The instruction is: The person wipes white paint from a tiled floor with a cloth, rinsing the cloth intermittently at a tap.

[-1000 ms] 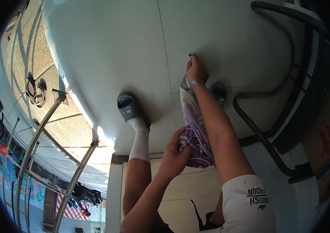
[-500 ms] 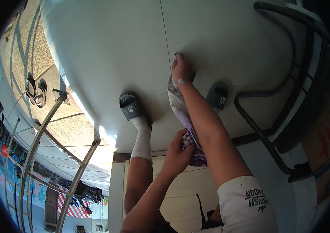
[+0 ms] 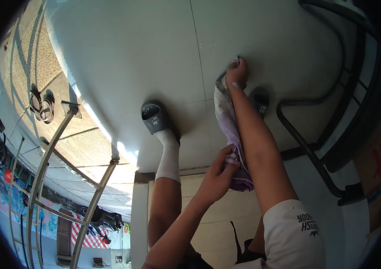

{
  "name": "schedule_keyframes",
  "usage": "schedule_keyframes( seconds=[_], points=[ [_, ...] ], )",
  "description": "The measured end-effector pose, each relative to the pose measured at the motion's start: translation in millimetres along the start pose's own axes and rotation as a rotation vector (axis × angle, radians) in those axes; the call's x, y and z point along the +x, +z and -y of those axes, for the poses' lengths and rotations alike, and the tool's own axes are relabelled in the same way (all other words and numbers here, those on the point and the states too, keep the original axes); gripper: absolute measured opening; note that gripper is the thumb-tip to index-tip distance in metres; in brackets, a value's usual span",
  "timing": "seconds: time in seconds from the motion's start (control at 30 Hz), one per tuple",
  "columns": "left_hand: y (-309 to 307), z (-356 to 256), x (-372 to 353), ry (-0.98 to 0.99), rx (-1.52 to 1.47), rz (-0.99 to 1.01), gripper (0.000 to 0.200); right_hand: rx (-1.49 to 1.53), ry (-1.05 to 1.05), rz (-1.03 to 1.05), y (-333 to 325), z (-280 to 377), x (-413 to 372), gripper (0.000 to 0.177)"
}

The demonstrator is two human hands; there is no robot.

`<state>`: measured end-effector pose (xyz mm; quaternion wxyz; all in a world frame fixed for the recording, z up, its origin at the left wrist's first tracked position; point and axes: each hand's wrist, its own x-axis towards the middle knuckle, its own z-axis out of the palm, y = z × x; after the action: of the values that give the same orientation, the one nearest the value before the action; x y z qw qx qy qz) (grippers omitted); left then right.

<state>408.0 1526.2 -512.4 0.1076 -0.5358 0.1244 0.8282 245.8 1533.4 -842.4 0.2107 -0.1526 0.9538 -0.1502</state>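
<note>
A purple, white and grey patterned cloth (image 3: 229, 121) hangs lengthwise between my two hands over the floor. My right hand (image 3: 237, 74), arm stretched out, is closed around its far end, with a small tip poking out past the fingers. Nearer to my body, my left hand (image 3: 221, 174) pinches the purple striped end, and a bunched part droops below the fingers. The right forearm covers the cloth's right edge in places. Beyond that arm a dark slipper (image 3: 260, 101) is partly hidden. Another dark slipper (image 3: 155, 117) is on my foot with a white sock (image 3: 169, 154).
A dark metal tube frame (image 3: 295, 134) stands at the right, beside a printed cardboard box (image 3: 380, 166). Metal railings (image 3: 94, 204) rise at the left. Past them lie sandals (image 3: 42, 106) on sunlit paving. Grey tiles (image 3: 127, 54) cover the floor ahead.
Both hands and the cloth have shifted to the right in view, the right hand farther than the left. Both keep their hold on the cloth.
</note>
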Motion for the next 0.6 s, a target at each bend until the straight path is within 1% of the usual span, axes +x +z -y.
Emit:
schedule_keyframes(
  seconds=[0.03, 0.07, 0.13, 0.17, 0.23, 0.3, 0.37, 0.43, 0.47, 0.53, 0.57, 0.6],
  points=[
    [-2.8, -8.7, -0.4, -0.088, -0.099, -0.015, 0.056, -0.009, -0.108, 0.008, 11.1, 15.5, -7.6, 0.022],
    [-3.5, -12.7, -0.6, -0.087, -0.099, -0.019, 0.056, -0.006, -0.107, 0.011, 19.9, 26.2, -15.1, 0.022],
    [-2.7, -17.5, -2.2, -0.068, -0.134, -0.068, 0.048, -0.101, -0.359, 0.227, 28.3, 38.1, -22.7, 0.023],
    [-1.3, -17.6, -1.5, -0.063, -0.139, -0.066, 0.048, -0.103, -0.366, 0.226, 26.7, 38.5, -21.3, 0.023],
    [0.4, -12.8, 3.3, -0.032, -0.040, -0.060, 0.039, -0.028, -0.419, 0.268, 22.3, 35.5, -21.2, 0.023],
    [1.1, -1.8, 9.5, -0.015, 0.000, -0.054, 0.035, -0.054, -0.405, 0.263, 16.0, 10.7, -16.2, 0.024],
    [4.0, 10.1, 11.4, -0.011, 0.034, -0.046, 0.032, -0.039, -0.111, 0.089, 1.3, -24.4, -13.7, 0.024],
    [6.2, 17.9, 14.3, 0.030, 0.148, -0.079, 0.033, -0.074, 0.038, 0.086, -18.3, -60.1, -4.6, 0.024],
    [8.0, 21.5, 16.1, 0.030, 0.148, -0.080, 0.033, -0.073, 0.038, 0.087, -22.4, -74.8, 3.2, 0.024],
    [9.6, 27.5, 16.0, 0.089, 0.158, -0.130, 0.029, -0.019, 0.179, 0.045, -23.0, -95.1, 10.3, 0.022],
    [8.5, 25.3, 15.7, 0.085, 0.160, -0.131, 0.029, -0.019, 0.182, 0.046, -19.7, -88.8, 9.9, 0.022],
    [9.1, 20.1, 16.4, 0.102, 0.096, -0.143, 0.029, -0.017, 0.235, -0.009, -16.3, -74.7, 10.8, 0.022]
  ],
)
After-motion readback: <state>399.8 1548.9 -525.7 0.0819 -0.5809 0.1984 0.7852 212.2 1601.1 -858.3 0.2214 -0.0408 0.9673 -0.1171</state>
